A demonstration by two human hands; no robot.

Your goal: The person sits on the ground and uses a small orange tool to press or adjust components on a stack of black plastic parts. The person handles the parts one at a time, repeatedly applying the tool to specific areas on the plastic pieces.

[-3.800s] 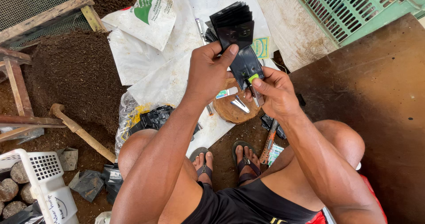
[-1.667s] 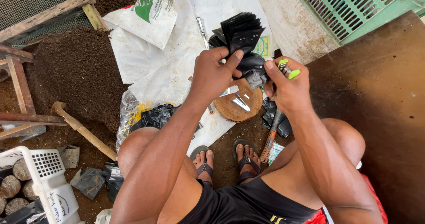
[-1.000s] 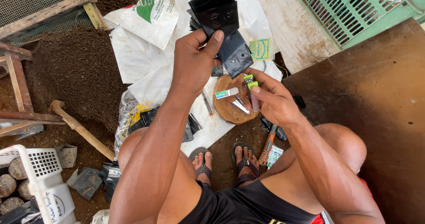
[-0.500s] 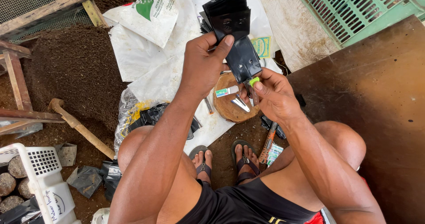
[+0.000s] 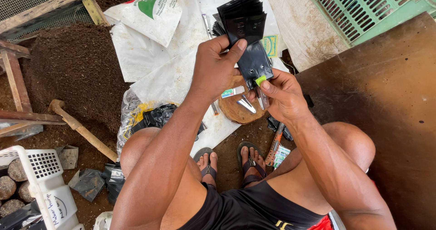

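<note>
Presently, the left hand (image 5: 218, 69) is clamped on a stack of black plastic bags (image 5: 243, 19), thumb pressed across the front so the stack fans out above the fingers and one bag hangs free below. That grip appears chosen to keep the stack together while presenting a single sheet. The right hand (image 5: 284, 98) is closed on a small tool with a green tip (image 5: 260, 81), pinched between thumb and fingertips and set against the lower edge of the hanging bag; whether it pierces or only touches the plastic cannot be told. Both hands are raised over the knees, just above a round wooden block (image 5: 236, 109) on the ground, which carries a metal blade (image 5: 246, 103) and a small white-and-green tube (image 5: 232, 92) beside it. The block seems to serve as a work surface kept within reach.

Surroundings: the person squats in sandals on bare soil. White sacks (image 5: 154, 34) are spread on the ground ahead. A heap of dark soil (image 5: 75, 71) lies to the left, with a wooden-handled hoe (image 5: 81, 130) at its edge. A white plastic crate (image 5: 41, 180) stands at lower left, a green crate (image 5: 368, 7) at upper right, a brown board (image 5: 386, 103) to the right.
</note>
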